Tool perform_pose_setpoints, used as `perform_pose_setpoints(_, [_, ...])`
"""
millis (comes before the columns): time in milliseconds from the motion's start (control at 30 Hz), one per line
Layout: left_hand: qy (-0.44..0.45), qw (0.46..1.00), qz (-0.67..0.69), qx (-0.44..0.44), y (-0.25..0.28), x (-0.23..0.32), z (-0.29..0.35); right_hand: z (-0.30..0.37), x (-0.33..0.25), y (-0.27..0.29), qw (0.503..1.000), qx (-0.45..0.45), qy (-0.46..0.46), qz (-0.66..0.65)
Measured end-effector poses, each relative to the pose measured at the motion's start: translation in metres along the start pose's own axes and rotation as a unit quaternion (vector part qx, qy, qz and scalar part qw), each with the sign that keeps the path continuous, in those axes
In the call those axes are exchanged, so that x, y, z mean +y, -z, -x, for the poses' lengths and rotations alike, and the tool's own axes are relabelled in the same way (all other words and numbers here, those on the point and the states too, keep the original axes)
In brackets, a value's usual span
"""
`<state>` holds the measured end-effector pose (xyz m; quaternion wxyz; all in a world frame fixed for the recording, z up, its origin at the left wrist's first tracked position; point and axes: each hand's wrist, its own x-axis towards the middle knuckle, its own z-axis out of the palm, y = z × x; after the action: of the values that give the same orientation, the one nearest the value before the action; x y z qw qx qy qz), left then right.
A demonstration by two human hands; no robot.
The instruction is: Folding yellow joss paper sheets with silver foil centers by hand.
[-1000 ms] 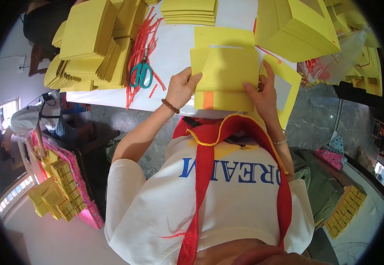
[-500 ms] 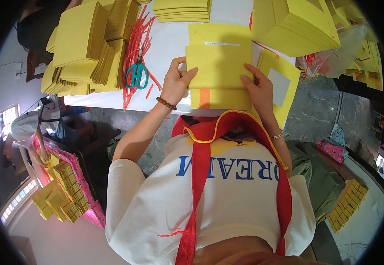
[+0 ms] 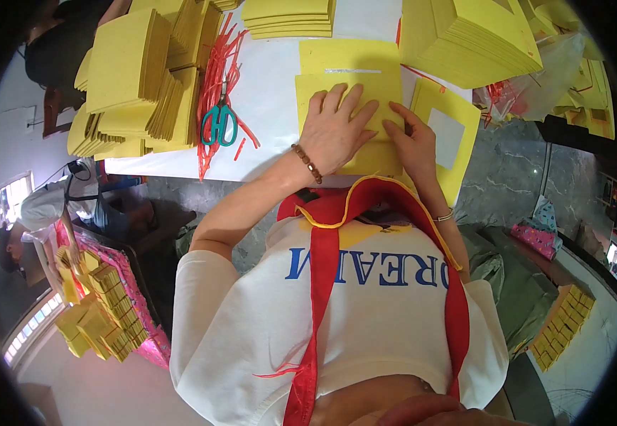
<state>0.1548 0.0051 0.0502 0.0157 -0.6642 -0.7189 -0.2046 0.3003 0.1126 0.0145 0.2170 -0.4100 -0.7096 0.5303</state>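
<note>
Stacks of yellow card (image 3: 127, 60) at far left on the white surface (image 3: 269, 78), then red strips (image 3: 231, 67) with teal-handled scissors (image 3: 218, 126) lying on them; best left clear of the work. Left hand (image 3: 337, 124) next: palm down, fingers spread over the layered yellow piece (image 3: 388, 91), grasping nothing. Looks like a pressing-flat step: push evenly, no skewing. Piece lies near the surface's near edge, pale strip (image 3: 352, 71) showing toward its far end; square up edges before bearing down. Right hand (image 3: 411, 135): partly curled, thumb and forefinger by the piece's right edge; can't tell whether pinching. Should steady that side without buckling it. Just beyond, another yellow sheet (image 3: 450, 174); avoid dragging it.
</note>
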Motion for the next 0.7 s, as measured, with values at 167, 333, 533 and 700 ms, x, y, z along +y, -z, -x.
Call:
perform_pose_setpoints(167, [0.004, 1.0, 0.0, -0.024, -0.02, -0.007, 0.01, 0.006, -0.014, 0.004, 0.999, -0.037, -0.036, 0.007])
perform_pose_setpoints(333, [0.002, 1.0, 0.001, -0.014, -0.027, -0.011, 0.009, 0.026, -0.014, 0.004, 0.866, 0.048, 0.311, 0.389])
perform_pose_setpoints(533, [0.014, 1.0, 0.017, -0.016, -0.024, -0.014, 0.011, 0.039, 0.005, -0.007, 0.842, -0.082, 0.283, 0.451])
perform_pose_setpoints(700, [-0.014, 0.985, 0.164, -0.045, -0.003, -0.021, 0.012, 0.041, 0.004, -0.006, 0.851, -0.085, 0.265, 0.446])
